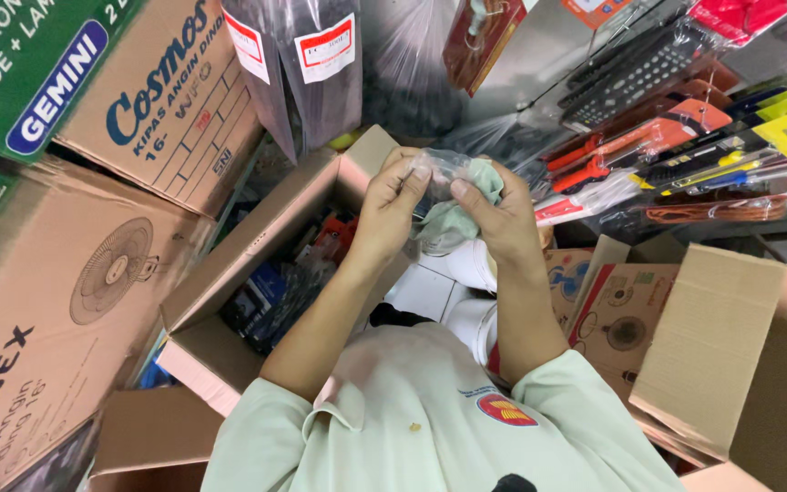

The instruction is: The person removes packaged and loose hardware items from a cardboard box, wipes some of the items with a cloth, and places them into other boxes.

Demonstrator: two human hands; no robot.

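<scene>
Both of my hands are raised in front of my chest and hold one small clear plastic bag with something pale green-grey inside. My left hand pinches the bag's top left edge with thumb and fingers. My right hand grips the bag's right side, with the thumb pressed on its top. The bag hangs above a white rounded object that lies between the boxes below.
An open cardboard box with dark packaged goods stands at the left. Large fan cartons are stacked at the far left. Another open carton is at the right. Packaged tools hang on a rack at the upper right.
</scene>
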